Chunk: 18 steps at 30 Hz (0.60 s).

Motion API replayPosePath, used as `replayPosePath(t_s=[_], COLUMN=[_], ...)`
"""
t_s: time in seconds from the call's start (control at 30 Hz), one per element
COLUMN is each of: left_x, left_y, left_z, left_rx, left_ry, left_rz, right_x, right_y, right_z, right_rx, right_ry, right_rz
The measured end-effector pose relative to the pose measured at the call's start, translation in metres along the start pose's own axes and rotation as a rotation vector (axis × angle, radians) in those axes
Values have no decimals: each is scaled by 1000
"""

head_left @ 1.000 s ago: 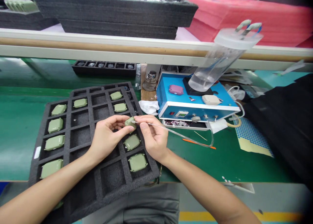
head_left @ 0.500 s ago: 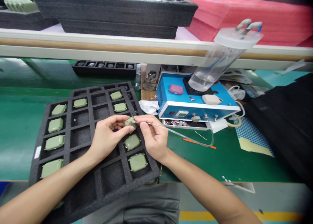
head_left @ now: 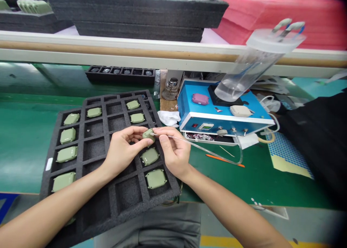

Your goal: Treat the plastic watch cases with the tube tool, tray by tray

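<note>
In my left hand (head_left: 121, 150) a small green watch case (head_left: 148, 134) is pinched between thumb and fingers, tilted on edge. My right hand (head_left: 175, 155) grips the end of a clear thin tube (head_left: 202, 148), whose tip meets the held case or lies right against it. The tube loops back to a blue control box (head_left: 189, 99). Both hands are above a black foam tray (head_left: 128, 194) with square pockets. Several green cases lie in it, such as one watch case (head_left: 156, 178) at the near right and another green case (head_left: 67, 136) at the left.
On the blue box stand a clear cylinder (head_left: 235, 78), a purple case (head_left: 200, 99) and a beige case (head_left: 240, 111). A glass bottle (head_left: 170, 89) and white cloth (head_left: 168, 117) sit left of it. An orange stick (head_left: 225, 160) lies in front. Foam trays (head_left: 135, 15) fill the shelf above.
The whole scene has shifted slightly to the right in view. Both hands keep the same hold, with the tube tip still at the green watch case.
</note>
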State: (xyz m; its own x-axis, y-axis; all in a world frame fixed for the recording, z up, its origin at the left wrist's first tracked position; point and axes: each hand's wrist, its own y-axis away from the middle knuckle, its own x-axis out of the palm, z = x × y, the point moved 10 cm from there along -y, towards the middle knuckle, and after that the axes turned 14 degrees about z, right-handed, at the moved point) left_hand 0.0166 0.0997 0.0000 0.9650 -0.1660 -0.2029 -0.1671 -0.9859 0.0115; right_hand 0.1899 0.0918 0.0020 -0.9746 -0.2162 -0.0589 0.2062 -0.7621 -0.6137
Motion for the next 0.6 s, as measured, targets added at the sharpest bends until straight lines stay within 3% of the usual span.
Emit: replayPosePath(t_s=[0.6], left_x=[-1], left_y=[0], left_z=[1], left_rx=[6], left_ry=[4], left_rz=[-4], right_x=[0], right_y=[-1], right_z=[2], right_rx=[-2], right_ry=[30], right_rz=[-2])
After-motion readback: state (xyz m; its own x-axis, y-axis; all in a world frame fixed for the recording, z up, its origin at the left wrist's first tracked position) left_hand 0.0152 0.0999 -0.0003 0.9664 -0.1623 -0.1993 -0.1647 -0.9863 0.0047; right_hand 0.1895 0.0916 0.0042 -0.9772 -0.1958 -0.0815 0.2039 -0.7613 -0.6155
